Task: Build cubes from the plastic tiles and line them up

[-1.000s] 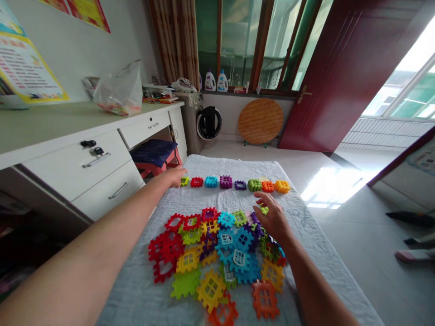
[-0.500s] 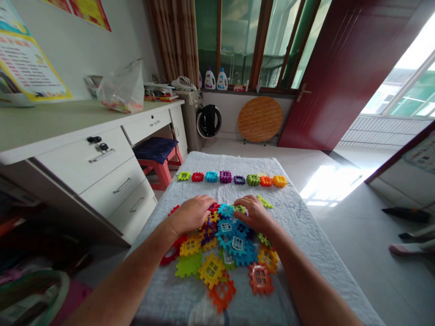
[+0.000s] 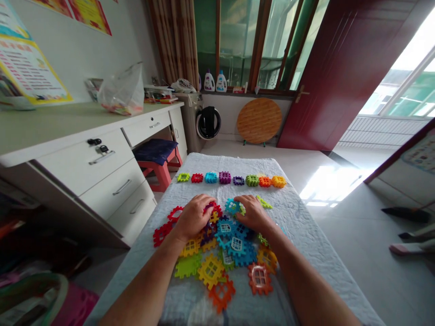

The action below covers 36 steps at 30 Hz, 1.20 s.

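Observation:
My left hand (image 3: 195,217) is closed at the left of a heap of notched plastic building pieces, its fingers and thumb curled on a red piece (image 3: 216,208). Opposite it, my right hand (image 3: 252,213) pinches the edge of a light-blue piece (image 3: 232,206); a bit of green shows beside its fingers. Between my forearms lie blue window pieces (image 3: 237,244), a yellow piece (image 3: 211,270), an orange piece (image 3: 222,293) and a flat green piece (image 3: 188,266). More red pieces (image 3: 162,233) lie left of my left wrist. My palms hide part of the heap.
Several assembled blocks (image 3: 224,177) stand in a row across the cloth-covered table (image 3: 306,271). A thin green piece (image 3: 264,202) lies beyond my right hand. Left are a white desk (image 3: 118,181) and a stool (image 3: 156,151); a red door (image 3: 333,77) stands open at right.
The light-blue piece has shifted slightly right, toward my right hand. My left forearm has swung right, uncovering red pieces at the left. More of the red piece at my left fingers shows.

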Available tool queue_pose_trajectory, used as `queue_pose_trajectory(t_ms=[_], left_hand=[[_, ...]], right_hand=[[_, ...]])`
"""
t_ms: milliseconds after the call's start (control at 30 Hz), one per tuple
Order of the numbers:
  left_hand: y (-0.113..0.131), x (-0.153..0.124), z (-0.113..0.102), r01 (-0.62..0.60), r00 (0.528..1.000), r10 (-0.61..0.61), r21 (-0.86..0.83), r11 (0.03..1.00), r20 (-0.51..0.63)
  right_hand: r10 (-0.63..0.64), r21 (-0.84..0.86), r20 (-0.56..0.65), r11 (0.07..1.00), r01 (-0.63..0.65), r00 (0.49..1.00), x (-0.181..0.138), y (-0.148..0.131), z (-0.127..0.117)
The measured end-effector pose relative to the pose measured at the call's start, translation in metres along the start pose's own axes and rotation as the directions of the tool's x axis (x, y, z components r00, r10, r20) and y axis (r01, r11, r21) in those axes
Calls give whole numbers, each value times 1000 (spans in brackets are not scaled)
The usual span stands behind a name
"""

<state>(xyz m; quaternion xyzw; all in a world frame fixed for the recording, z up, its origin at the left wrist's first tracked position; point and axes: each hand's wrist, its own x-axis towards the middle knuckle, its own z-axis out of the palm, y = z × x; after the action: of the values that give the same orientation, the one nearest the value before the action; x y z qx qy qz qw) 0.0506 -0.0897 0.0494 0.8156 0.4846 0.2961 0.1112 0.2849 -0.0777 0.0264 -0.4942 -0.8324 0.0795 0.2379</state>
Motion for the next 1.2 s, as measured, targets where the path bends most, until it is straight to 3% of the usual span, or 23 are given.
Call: queue_pose_trajectory(t_ms=[133,333,700,900,1000,1100,1200], left_hand=[[-9,-2,-3,37,997,-40,-39,999,-61],[-16,-3,-4,69,991,-78,-79,994,-105],[-12,-4,1,-49,984,30,-104,993,-175],[-11,-4,1,-45,985,22,-130,991,-172],[-11,-5,1,-44,985,20,-137,990,-172],[-11,-5,1,-43,984,19,-132,990,-176],[-11,-5,1,-48,984,24,-130,990,-178]], right_hand=[[-28,24,-33,999,29,999,-3,-2,-10],[-228,140,187,969,204,955,-9,-32,-13],[-164,135,154,980,144,974,-4,-31,-8],[-10,194,64,981,-2,998,-1,-22,-3],[-69,159,66,986,58,995,-2,-23,-4],[-178,131,150,979,159,972,-5,-27,-6],[-201,98,190,978,185,961,-5,-29,-5]])
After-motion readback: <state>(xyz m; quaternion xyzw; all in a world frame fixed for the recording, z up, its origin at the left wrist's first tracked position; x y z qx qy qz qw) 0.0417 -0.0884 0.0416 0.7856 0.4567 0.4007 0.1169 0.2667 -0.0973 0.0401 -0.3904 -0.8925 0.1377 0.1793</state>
